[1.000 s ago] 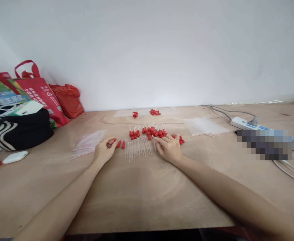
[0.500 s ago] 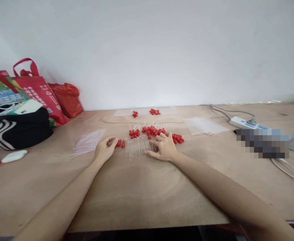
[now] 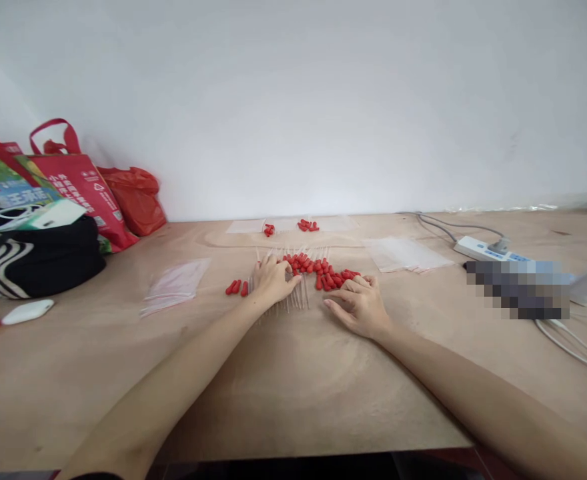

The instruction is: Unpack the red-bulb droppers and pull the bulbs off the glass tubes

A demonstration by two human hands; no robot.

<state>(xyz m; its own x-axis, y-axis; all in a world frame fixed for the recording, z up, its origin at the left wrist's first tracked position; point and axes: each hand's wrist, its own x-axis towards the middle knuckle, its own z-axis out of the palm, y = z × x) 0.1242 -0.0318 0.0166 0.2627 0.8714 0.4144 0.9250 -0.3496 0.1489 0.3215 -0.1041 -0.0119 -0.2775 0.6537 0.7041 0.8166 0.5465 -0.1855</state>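
Several red rubber dropper bulbs (image 3: 326,275) lie in a loose pile at the table's middle. Clear thin tubes (image 3: 301,293) are laid side by side just in front of them. My left hand (image 3: 272,279) reaches over the tubes and the pile's left part, its thumb apart from the bent fingers; its fingertips are partly hidden. Beside the pile's right end rests my right hand (image 3: 361,307), fingers bent and thumb apart, holding nothing I can see. A few red bulbs (image 3: 236,287) lie separately to the left of my left hand.
Clear plastic bags lie at left (image 3: 176,285) and right (image 3: 406,255). Farther back are small groups of red bulbs (image 3: 308,225). A power strip (image 3: 493,250) with cables stands at right; a black striped bag (image 3: 38,257) and red shopping bags (image 3: 81,183) are at left.
My left hand has moved right, from the separate red bulbs to over the tubes. My right hand has drawn back to the right, and the right-hand bulbs sit closer to the pile.
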